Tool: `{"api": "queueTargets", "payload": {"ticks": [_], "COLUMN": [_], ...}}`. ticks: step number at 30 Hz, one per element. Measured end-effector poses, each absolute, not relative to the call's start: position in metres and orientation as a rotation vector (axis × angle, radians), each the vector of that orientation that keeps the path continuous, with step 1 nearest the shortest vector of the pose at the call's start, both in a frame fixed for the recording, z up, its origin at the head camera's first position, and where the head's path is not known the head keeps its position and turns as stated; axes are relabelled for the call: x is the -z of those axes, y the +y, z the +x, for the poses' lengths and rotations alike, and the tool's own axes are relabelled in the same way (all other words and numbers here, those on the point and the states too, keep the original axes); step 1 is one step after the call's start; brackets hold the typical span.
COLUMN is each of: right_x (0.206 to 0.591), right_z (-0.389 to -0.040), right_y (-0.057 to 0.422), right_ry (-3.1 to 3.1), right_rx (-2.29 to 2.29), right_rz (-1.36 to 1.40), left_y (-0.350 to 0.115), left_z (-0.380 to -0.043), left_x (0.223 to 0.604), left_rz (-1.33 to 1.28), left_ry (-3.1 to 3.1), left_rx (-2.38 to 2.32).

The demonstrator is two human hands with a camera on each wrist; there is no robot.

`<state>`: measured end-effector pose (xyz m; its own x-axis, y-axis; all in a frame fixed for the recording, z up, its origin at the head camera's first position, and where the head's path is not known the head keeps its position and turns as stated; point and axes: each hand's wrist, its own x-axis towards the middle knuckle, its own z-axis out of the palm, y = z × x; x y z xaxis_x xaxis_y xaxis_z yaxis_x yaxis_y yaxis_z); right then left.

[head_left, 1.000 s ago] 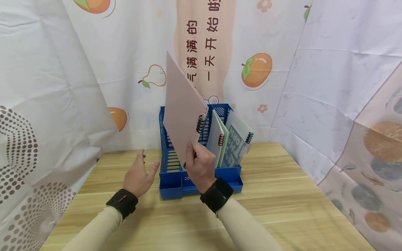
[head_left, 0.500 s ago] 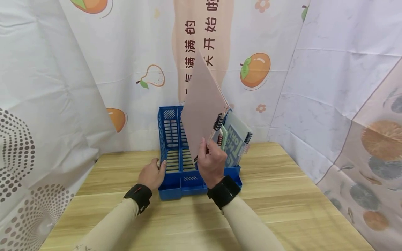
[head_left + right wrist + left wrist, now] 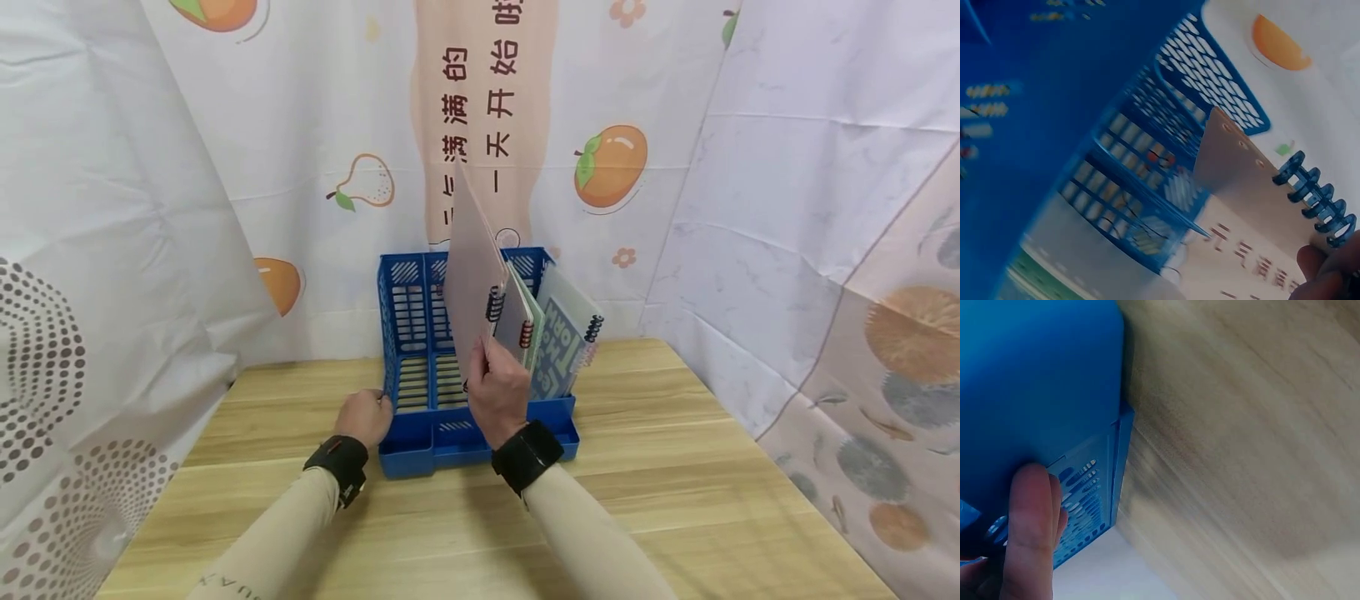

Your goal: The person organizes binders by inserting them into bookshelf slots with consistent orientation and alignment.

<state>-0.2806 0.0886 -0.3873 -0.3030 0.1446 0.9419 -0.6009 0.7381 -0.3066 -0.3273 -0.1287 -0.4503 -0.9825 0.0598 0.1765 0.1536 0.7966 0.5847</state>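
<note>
My right hand (image 3: 501, 392) grips a pale pink loose-leaf notebook (image 3: 472, 267) by its lower spine edge. The notebook stands upright, its black ring binding toward me, over the middle of a blue file rack (image 3: 408, 458). Its ring binding (image 3: 1316, 199) also shows in the right wrist view; whether its lower edge touches the rack is hidden. At the rack's front left corner, my left hand (image 3: 365, 417) holds the side wall. In the left wrist view a finger (image 3: 1030, 531) lies against the blue plastic.
Right of the pink notebook, the rack holds a notebook with red rings (image 3: 527, 333), a green-edged one (image 3: 538, 312) and a printed blue-grey one (image 3: 558, 333). Shallow trays run along the rack's front. It stands on a wooden table (image 3: 675, 467), a patterned curtain (image 3: 300, 108) behind.
My left hand has moved right and taken hold of the rack's side. The pink notebook swung right, then back left and down, turning more edge-on toward me.
</note>
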Motion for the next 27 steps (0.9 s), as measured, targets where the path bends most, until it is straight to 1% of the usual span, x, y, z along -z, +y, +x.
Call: {"api": "queueTargets", "payload": {"ticks": [10,27], "right_x": [0.415,0.443], "right_z": [-0.299,-0.321], "right_y": [0.083,0.082], "right_ry": [-1.788,-1.905], "right_rx": [-0.774,-0.798], "right_rz": [0.342,0.228], "left_y": [-0.124,-0.126], "left_z": [-0.327,-0.327], "left_x": [0.45,0.451], "left_rz": [-0.178,-0.212], "left_ry": [-2.804,-2.768], "left_rx": [0.943,0.942]}}
